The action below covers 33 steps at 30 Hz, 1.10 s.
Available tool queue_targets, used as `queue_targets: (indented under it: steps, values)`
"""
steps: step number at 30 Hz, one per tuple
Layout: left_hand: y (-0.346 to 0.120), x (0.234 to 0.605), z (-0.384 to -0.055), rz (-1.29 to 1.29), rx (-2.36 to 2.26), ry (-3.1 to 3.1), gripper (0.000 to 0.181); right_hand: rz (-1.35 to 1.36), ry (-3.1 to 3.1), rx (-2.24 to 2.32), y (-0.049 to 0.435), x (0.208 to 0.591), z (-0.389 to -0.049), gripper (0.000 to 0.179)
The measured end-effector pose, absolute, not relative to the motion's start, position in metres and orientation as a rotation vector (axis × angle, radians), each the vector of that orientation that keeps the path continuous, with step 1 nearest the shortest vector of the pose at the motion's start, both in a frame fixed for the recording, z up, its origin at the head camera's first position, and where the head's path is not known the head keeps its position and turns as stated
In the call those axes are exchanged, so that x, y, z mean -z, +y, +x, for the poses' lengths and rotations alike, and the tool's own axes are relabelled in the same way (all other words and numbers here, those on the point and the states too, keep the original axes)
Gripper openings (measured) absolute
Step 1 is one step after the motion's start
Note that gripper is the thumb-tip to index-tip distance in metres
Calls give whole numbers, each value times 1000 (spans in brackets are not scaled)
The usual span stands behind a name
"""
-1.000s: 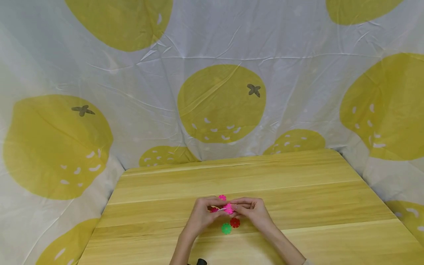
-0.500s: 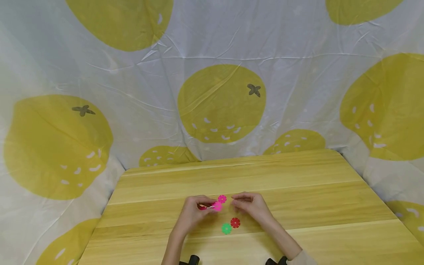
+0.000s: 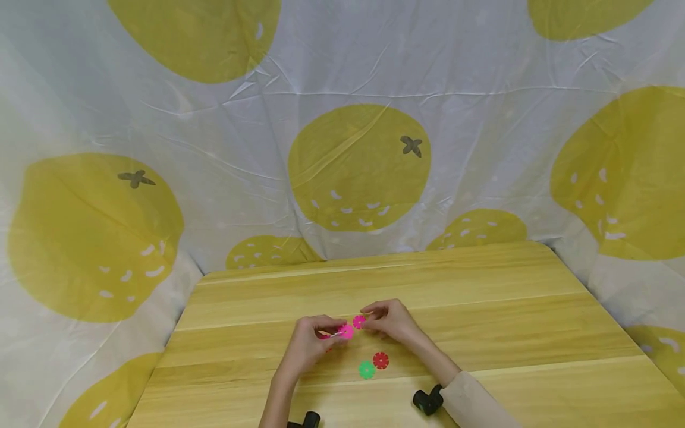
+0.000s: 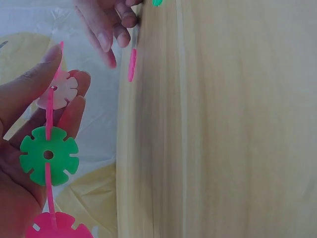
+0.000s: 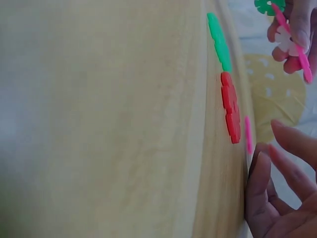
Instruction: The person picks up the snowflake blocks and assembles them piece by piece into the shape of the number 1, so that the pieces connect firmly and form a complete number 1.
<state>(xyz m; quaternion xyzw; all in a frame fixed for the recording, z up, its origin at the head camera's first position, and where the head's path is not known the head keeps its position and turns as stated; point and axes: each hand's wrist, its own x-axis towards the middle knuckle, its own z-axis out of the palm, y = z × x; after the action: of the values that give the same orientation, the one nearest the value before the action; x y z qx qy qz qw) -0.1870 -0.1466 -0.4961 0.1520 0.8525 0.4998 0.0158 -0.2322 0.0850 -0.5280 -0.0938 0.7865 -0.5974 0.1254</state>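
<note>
My left hand [image 3: 307,345] pinches a chain of slotted snowflake discs above the table. In the left wrist view the chain shows a white disc [image 4: 62,94], a green disc [image 4: 34,153] and a pink disc [image 4: 57,230], with pink discs seen edge-on between them. A loose pink snowflake disc [image 3: 359,321] lies on the table, just beyond the held chain. My right hand [image 3: 397,323] reaches over to it, thumb and forefinger apart, fingertips close beside the disc. Whether they touch it I cannot tell.
Nearer me on the wooden table [image 3: 481,297] lie a red disc [image 3: 380,360] and a green disc [image 3: 366,370], side by side. A patterned cloth [image 3: 481,148] hangs behind the table. Black devices [image 3: 428,401] sit at both wrists.
The hands have parted. My left hand has moved left with the chain, while my right hand let go of it, drew back, then came forward and left to the loose pink disc.
</note>
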Motion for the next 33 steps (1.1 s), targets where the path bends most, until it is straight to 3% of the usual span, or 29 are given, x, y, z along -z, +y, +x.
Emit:
queue_targets:
  steps: [14,24,33]
  values:
    - [-145,495,-187,444,-1598,2568,25,-319,2505,1525,73,525,-239,16]
    - [-143,496,-188,484,-1562,2586,21,-508,2643,1346,73,520,-229,21]
    - [-138,493,-186,491,-1548,2598,20,-470,2521,1494,82,521,-225,22]
